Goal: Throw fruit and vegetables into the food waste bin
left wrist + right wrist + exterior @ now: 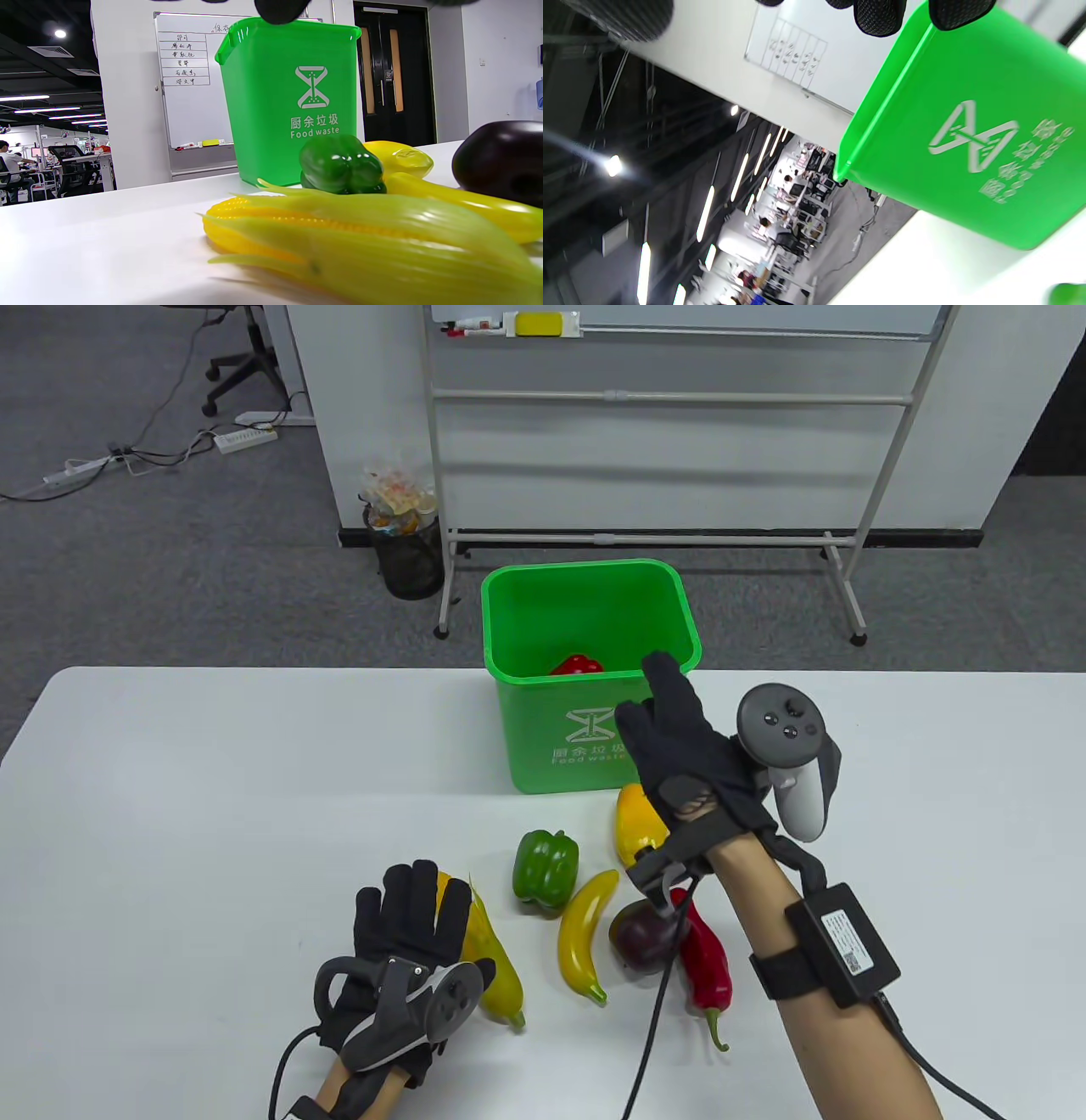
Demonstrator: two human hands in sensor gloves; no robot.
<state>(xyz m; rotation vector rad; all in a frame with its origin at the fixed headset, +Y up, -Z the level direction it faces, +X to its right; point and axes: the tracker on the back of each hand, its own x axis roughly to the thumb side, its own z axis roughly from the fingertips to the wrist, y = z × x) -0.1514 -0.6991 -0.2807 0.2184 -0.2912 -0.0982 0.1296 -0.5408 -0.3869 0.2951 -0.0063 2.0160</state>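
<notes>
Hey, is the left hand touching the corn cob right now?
Cannot tell. In the table view the left hand overlaps the corn cob, fingers over its far end, but no contact or gap shows. The left wrist view shows only corn, no fingers on it.

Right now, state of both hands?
Left hand: open, fingers resting over the corn, not gripping it.
Right hand: open, empty, raised by the green bin.

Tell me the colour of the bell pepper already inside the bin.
Red; the bell pepper shows just above the green bin's near rim, best in the table view.

green bin (292, 101) | "厨余垃圾" | "food waste" | hourglass-like logo
</notes>
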